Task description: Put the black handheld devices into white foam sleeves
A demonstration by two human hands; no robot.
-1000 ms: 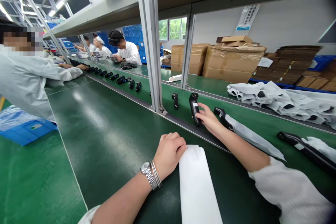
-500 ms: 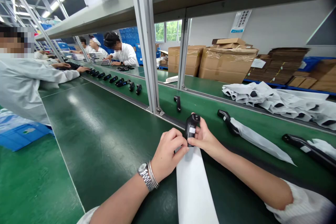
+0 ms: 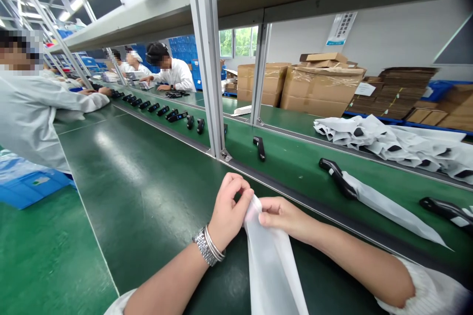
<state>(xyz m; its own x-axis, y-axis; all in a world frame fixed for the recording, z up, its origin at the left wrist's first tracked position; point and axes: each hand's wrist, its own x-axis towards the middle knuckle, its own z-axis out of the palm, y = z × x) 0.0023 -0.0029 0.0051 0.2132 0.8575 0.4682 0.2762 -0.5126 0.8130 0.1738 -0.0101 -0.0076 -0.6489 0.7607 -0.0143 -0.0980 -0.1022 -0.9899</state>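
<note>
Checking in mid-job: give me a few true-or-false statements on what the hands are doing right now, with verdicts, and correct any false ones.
1. The left hand and right hand both pinch the top of a white bag. True.
2. The right hand grips a black device. False: its fingers are on the bag, and the nearest black device lies apart on the green belt.
3. A watch is on the left wrist. True.
4. Both hands wear gloves. False: both hands are bare.
</note>
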